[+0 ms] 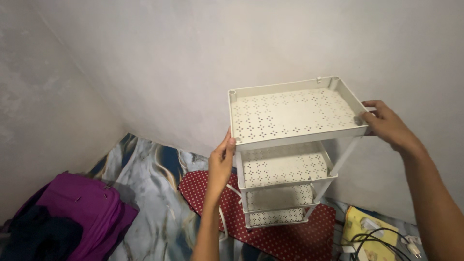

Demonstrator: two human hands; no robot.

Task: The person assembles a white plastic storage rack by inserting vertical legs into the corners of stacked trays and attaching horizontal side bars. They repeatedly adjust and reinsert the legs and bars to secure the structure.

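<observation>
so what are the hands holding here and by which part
Both hold the white tiered rack by its top tray: the left hand grips the tray's left edge, the right hand its right edge, fingers curled over the rim.

Rack: lowest tiers stacked behind the upper trays, only front edges show; feet hidden, can't tell whether it touches the red dotted board. Left hand: fingertips tucked behind the tray rim, grip unclear. Right hand: fingertips partly behind the tray corner. Purple bag, yellow packet and black cables cut off by the bottom edge.
</observation>
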